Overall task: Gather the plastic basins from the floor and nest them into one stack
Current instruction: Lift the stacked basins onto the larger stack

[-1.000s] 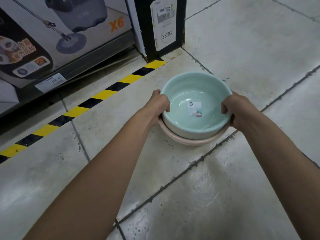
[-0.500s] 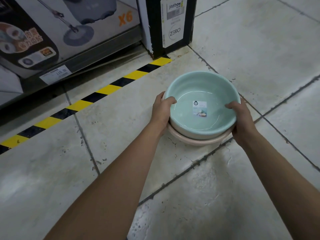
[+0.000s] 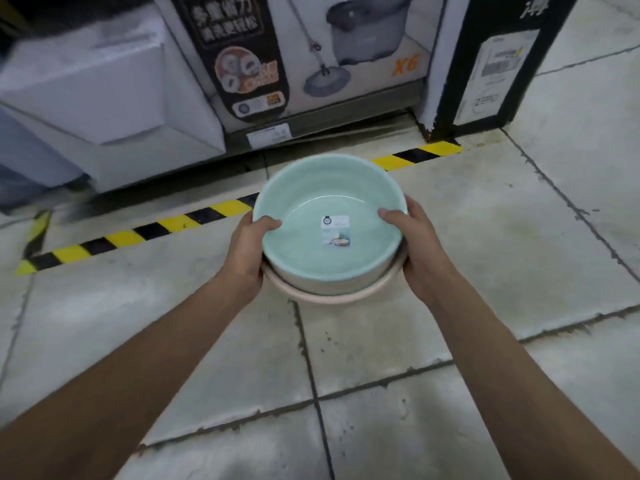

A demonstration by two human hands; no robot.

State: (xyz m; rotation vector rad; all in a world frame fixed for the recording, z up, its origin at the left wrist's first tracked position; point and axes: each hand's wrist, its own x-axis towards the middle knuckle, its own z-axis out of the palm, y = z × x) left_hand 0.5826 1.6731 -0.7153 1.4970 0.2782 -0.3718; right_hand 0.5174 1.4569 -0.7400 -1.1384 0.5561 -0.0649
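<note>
So half a second before, the green basin point(image 3: 311, 195) sat nested in the pink basin point(image 3: 332, 299) down on the tile floor point(image 3: 485, 237). Now the pair was centre frame, overlapping the striped tape point(image 3: 138, 233) below the mop box point(image 3: 346, 46), and it looked lifted clear. The left hand point(image 3: 247, 252) and right hand point(image 3: 417, 247) gripped opposite sides, each with its thumb hooked over the green rim. The other fingers were tucked out of sight, so whether they were spread couldn't be told. Nesting looked done for these two, with no other basins in view.
</note>
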